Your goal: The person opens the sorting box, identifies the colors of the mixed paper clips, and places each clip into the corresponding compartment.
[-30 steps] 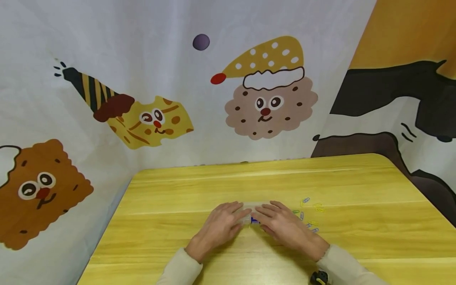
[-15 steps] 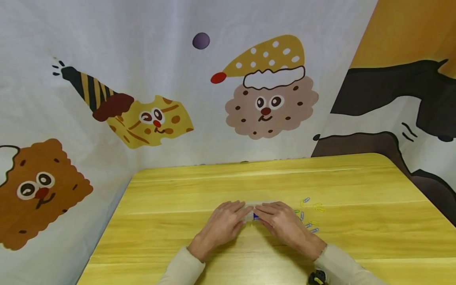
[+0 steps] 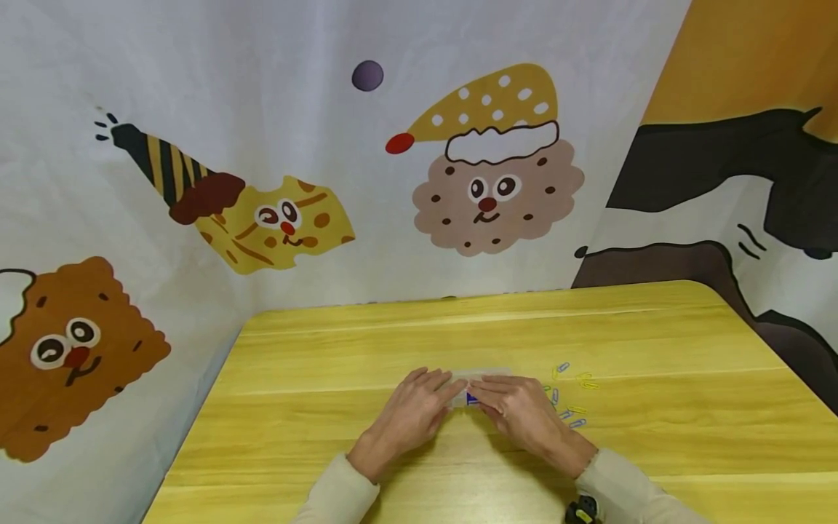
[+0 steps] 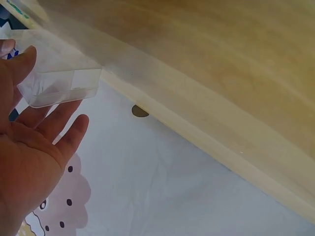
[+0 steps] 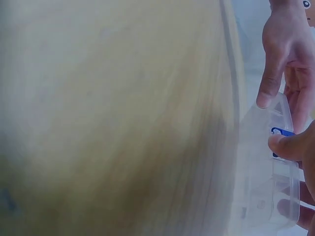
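Observation:
A clear plastic box [image 5: 261,172] with a blue-marked label or latch [image 5: 281,132] on its side is held between both hands, low over the middle of the table. My left hand [image 3: 409,407] grips its left end, thumb on the near side and fingers behind, as the left wrist view shows. At the other end my right hand [image 3: 520,415] holds the box, its thumb pressing beside the blue mark and its fingers curled round the far side. In the head view the hands cover most of the box, with index fingers nearly meeting over it.
Several paper clips [image 3: 575,410] in yellow, blue and green lie scattered on the wooden table [image 3: 294,407], right of the right hand. A cartoon-printed cloth [image 3: 393,276] hangs behind the table. A small black-and-yellow object [image 3: 581,509] shows by the right sleeve.
Both hands keep their hold on the box. They have shifted only slightly, the right fingers lying a little flatter, and more of the box's far edge shows.

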Motion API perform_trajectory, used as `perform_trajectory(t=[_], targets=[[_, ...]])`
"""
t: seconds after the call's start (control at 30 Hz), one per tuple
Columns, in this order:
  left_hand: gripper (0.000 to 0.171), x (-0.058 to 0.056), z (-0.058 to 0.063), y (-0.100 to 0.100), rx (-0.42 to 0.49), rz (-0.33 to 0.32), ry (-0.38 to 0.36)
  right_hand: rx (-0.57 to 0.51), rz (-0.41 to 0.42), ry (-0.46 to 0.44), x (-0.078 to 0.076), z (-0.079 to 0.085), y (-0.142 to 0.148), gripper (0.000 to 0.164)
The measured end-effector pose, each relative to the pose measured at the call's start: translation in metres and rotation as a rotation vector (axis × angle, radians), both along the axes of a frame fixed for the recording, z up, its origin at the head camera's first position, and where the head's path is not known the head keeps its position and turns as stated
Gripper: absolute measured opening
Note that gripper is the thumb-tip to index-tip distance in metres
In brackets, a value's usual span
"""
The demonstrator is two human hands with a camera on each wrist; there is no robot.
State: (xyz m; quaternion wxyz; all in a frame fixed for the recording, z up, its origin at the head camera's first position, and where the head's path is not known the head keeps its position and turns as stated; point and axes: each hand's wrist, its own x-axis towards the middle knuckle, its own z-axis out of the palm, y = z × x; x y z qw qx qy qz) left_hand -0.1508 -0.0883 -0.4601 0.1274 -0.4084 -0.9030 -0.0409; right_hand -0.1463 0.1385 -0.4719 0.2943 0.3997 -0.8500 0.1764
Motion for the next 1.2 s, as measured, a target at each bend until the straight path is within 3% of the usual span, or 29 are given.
perform_trajectory(t=[0.4, 0.6, 1.03, 1.2], targets=[[0.046, 0.001, 0.0, 0.003, -0.079, 0.019, 0.055, -0.008, -0.018, 0.033, 0.002, -0.003, -0.001, 0.031], [0.044, 0.0, -0.002, 0.003, -0.068, 0.01, 0.079, -0.02, -0.014, 0.044, 0.002, -0.005, -0.001, 0.031], [0.048, -0.003, -0.003, 0.001, 0.052, -0.025, -0.002, 0.002, 0.087, 0.038, 0.002, -0.006, 0.008, 0.016], [0.047, -0.003, -0.003, 0.0, 0.064, -0.04, -0.011, 0.005, 0.115, 0.021, 0.003, -0.005, 0.011, 0.024]])
